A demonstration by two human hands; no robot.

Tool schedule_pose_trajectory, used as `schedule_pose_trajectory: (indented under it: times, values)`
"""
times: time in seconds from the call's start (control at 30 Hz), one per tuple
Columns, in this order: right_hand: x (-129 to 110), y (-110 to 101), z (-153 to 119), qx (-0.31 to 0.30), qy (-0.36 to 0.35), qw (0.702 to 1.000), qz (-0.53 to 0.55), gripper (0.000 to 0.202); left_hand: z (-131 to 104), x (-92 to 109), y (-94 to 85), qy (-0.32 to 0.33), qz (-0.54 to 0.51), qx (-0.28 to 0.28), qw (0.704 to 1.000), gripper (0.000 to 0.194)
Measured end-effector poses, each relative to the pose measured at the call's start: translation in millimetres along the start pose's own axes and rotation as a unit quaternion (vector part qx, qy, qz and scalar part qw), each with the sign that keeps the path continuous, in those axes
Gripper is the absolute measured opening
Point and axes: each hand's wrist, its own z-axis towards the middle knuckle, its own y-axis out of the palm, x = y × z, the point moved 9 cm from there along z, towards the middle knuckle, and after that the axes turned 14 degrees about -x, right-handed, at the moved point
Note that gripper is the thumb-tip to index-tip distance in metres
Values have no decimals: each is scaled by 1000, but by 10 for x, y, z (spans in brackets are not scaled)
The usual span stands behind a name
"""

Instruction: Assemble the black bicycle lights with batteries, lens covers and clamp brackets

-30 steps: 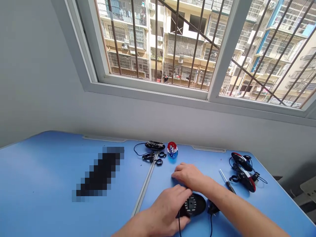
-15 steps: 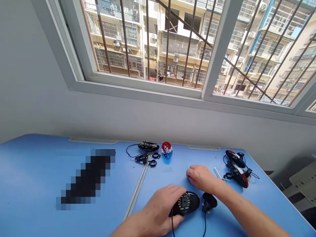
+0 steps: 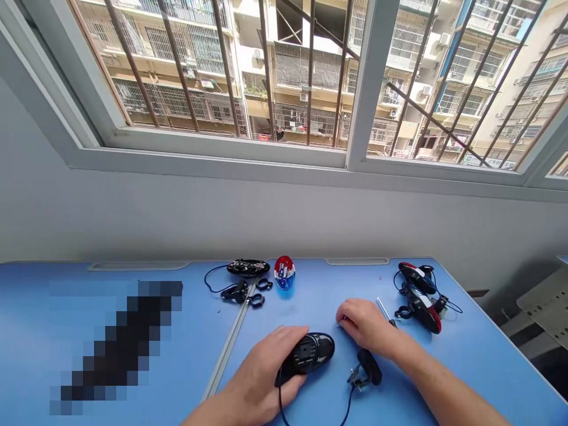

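Observation:
In the head view, my left hand (image 3: pixel 270 370) is wrapped around a black oval device (image 3: pixel 326 348), its thumb below and fingers above. A square slotted patch shows on the device's upper face. A thin black cable (image 3: pixel 281 402) hangs from its near end. My right hand (image 3: pixel 361 322) rests low over the table with fingers curled together; anything between them is hidden. Beneath the right wrist lies a small black rounded part with a metal-ended clamp (image 3: pixel 369 368), joined to a cable. A screwdriver (image 3: pixel 384 309) lies just behind the right hand, its handle partly covered by the wrist.
Near the wall, a black oval device (image 3: pixel 248 268) with a cable lies by black ring clamps (image 3: pixel 256 300) and a red-and-blue capsule (image 3: pixel 284 275). Red, white and black devices (image 3: pixel 421 305) are piled at right. A pixelated dark shape (image 3: pixel 128 337) lies at left. The blue table (image 3: pixel 186 384) meets the wall.
The view has shifted, moving most things left in the picture. My left hand still grips the oval device, slightly farther left. The small clamp part has turned. My right hand stays curled.

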Motion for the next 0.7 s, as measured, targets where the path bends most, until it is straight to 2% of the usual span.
schedule_pose_trajectory:
  times: [0.1, 0.23, 0.3, 0.4, 0.5, 0.7]
  values:
    - [33, -38, -38, 43, -10, 998, 47, 22, -20, -49, 20, 0, -5, -1, 1000, 63]
    - [-13, -126, -91, 98, -68, 974, 192, 24, -24, -40, 17, 2, -15, -9, 1000, 66]
    - [19, -98, -86, 88, -51, 956, 274, 19, -13, -33, 18, 0, -22, -17, 1000, 66]
    - [108, 16, -82, 56, 13, 915, 399, 15, 9, -7, 6, 0, -29, -24, 999, 65]
    - [80, 64, -91, 39, 16, 885, 464, 19, 27, 35, -21, 3, -28, -25, 999, 63]
    - [-60, 20, -112, 29, -23, 908, 418, 16, 41, 66, -50, 0, -34, -26, 999, 60]
